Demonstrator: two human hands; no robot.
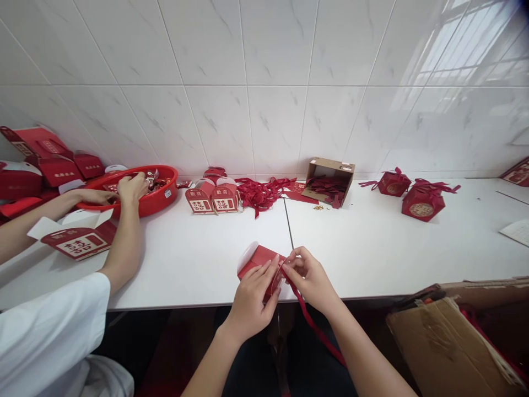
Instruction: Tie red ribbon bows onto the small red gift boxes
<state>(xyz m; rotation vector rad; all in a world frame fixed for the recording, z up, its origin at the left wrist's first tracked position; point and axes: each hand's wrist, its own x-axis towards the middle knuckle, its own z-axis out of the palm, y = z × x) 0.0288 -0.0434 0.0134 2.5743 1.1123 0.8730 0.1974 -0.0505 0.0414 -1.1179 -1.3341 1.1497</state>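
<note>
A small red gift box (258, 258) lies at the front edge of the white table (372, 248). My left hand (253, 295) presses on it, fingers wrapped over its near side. My right hand (308, 275) pinches a red ribbon (308, 320) against the box's right end; the ribbon trails down off the table edge towards my lap.
A co-worker in a white sleeve (49, 325) reaches both hands into a red basin (142, 201) at left, beside an open box (78, 240). Two finished boxes (212, 199), a ribbon pile (260, 193), a cardboard box (330, 179), tied boxes (421, 201) and a carton (450, 342) stand around.
</note>
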